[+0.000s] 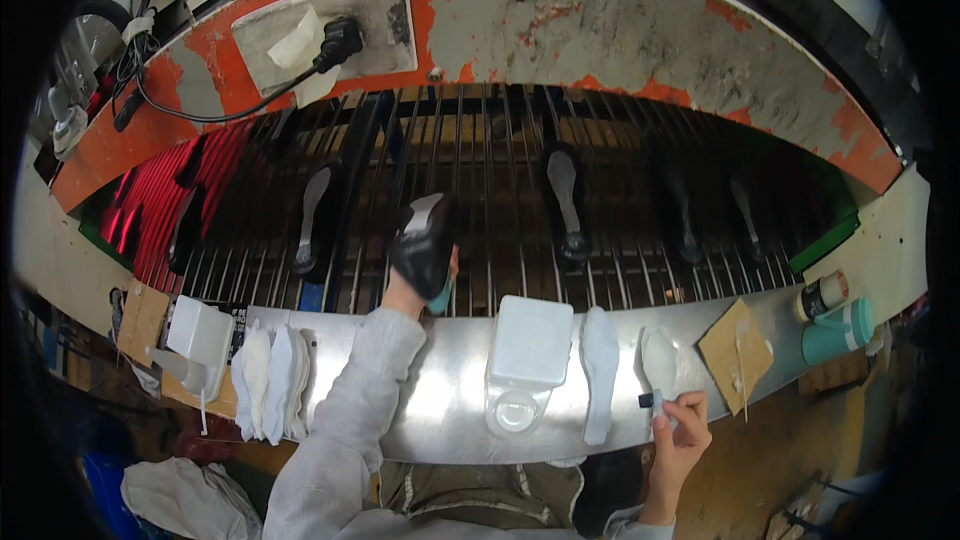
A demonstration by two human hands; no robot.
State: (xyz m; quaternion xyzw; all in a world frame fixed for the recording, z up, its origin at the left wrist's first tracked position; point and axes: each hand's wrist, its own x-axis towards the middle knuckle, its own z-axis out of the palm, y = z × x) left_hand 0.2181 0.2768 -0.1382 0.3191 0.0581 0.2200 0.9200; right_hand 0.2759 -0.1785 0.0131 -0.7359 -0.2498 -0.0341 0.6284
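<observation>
At the rack's near edge, my left hand [402, 292] is closed round a black shoe upper [424, 245] whose grey underside patch faces up. A bit of teal shows beside its lower end. Over the right part of the metal shelf, my right hand [680, 437] pinches a small pale-handled brush [652, 401] with a dark end. The brush overlaps the lower end of a white sole-shaped piece [659, 355]. To the left of that lies a longer pale blue-white sole piece [598, 370]. A white container [533, 340] with a round cup stands mid-shelf.
On the rod rack rest several black shoe uppers, one [564, 200] right of centre. A red glow [150, 205] shows at far left. The shelf [435, 410] also holds stacked white sole pieces [272, 380], a white dispenser [200, 340], cardboard [737, 355] and a teal roll [838, 332].
</observation>
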